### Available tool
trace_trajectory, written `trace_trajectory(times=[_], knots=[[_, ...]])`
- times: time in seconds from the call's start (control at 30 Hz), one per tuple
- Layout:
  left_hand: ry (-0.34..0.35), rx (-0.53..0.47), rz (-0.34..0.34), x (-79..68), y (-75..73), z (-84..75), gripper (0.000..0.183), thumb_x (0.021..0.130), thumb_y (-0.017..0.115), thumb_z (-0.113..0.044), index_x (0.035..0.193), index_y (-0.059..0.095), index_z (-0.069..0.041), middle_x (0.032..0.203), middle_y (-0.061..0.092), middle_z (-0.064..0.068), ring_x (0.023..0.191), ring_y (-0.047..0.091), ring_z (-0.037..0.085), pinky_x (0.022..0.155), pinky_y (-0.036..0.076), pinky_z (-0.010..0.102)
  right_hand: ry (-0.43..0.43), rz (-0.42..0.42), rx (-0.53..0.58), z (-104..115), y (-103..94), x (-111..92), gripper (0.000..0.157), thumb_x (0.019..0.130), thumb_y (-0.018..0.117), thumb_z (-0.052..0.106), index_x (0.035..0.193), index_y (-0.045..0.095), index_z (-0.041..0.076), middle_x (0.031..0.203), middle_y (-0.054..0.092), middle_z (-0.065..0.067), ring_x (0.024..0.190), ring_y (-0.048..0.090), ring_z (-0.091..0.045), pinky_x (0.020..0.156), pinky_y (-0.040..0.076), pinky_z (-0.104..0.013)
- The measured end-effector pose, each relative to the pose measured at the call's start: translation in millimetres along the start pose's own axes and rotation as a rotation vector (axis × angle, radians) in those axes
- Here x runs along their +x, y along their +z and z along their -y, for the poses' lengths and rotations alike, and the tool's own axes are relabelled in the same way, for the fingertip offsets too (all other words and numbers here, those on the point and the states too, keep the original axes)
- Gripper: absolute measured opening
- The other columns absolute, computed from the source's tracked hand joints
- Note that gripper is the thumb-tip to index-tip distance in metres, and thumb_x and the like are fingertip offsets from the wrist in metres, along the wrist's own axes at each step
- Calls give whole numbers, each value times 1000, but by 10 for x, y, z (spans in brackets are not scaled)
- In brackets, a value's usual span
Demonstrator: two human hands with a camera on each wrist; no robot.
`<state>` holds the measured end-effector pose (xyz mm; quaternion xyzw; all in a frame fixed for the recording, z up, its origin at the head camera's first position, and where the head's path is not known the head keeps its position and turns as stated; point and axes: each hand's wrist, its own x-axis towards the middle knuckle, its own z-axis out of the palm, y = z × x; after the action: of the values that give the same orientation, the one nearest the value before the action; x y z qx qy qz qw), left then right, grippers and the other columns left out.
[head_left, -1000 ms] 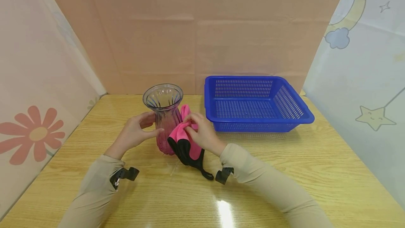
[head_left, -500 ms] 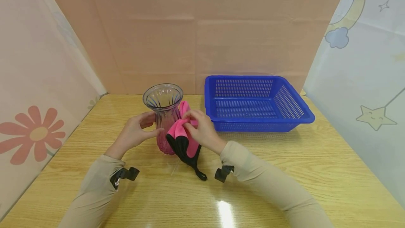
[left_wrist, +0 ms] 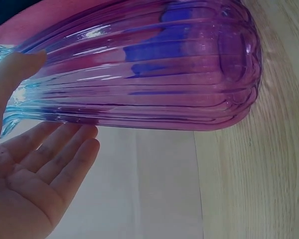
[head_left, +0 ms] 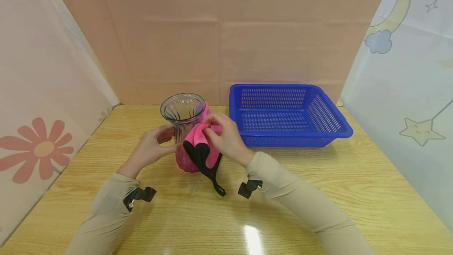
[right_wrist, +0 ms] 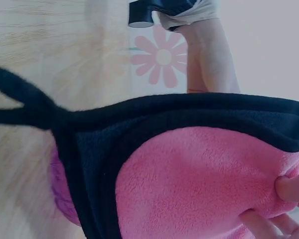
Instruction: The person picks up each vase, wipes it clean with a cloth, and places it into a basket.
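Observation:
A ribbed glass vase (head_left: 186, 163), clear at the flared rim and pink-purple lower down, stands upright on the table. My left hand (head_left: 151, 146) steadies it from the left; in the left wrist view the thumb and fingers lie on opposite sides of the vase (left_wrist: 164, 79). Between the thumb and fingers of my right hand (head_left: 226, 139) is a pink cloth (head_left: 196, 139) with black edging and a hanging loop. The cloth lies against the vase's right side, just below the rim, and its loop end dangles toward the table. It covers much of the vase in the right wrist view.
A blue perforated plastic basket (head_left: 286, 133) stands behind and to the right on the wooden table (head_left: 198, 223). A peach-coloured backdrop (head_left: 219, 42) rises at the far edge, with patterned sheets on both sides.
My right hand has moved up and slightly left along the vase, bringing the cloth nearer the rim. The cloth's loop has shifted left. The left hand and vase have stayed put.

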<state>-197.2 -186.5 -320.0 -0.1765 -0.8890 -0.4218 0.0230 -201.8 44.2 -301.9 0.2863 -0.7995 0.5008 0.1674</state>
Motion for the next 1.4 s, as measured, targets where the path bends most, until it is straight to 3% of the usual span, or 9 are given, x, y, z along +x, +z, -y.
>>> trace_trajectory(times=[0.2,0.47,0.63,0.87,1.4], knots=[[8,31,5,-4,0,-18,59,82,71,-15,131,46,7,125,57,27,115,57,39,99,47,48,54,-26,107,54,-73,44,14,84,60,-5,98,61,-1,107,60,-17,98,64,-30,82,59,-37],[-1,75,11,-7,26,-82,63,82,72,-22,132,46,3,127,57,24,118,56,38,101,46,49,53,-65,194,74,-163,93,15,85,58,-6,100,58,-2,105,58,-17,100,64,-28,79,59,-31],[-22,109,-39,-15,108,-173,72,78,75,-37,132,46,0,127,58,22,115,58,39,96,49,49,55,-78,233,112,-207,120,15,86,57,-5,101,56,-3,107,56,-17,104,63,-29,79,58,-32],[-17,205,-126,-19,178,-231,62,79,74,-29,125,50,4,120,60,26,107,60,42,90,52,52,57,-73,238,125,-224,134,15,87,58,-4,102,56,-4,108,56,-18,106,63,-31,81,58,-32],[14,164,-66,-15,129,-196,61,82,72,-30,128,49,2,123,59,25,110,60,41,92,51,50,60,-68,249,96,-208,128,15,87,57,-6,102,55,-4,108,56,-18,105,63,-30,81,58,-32]])
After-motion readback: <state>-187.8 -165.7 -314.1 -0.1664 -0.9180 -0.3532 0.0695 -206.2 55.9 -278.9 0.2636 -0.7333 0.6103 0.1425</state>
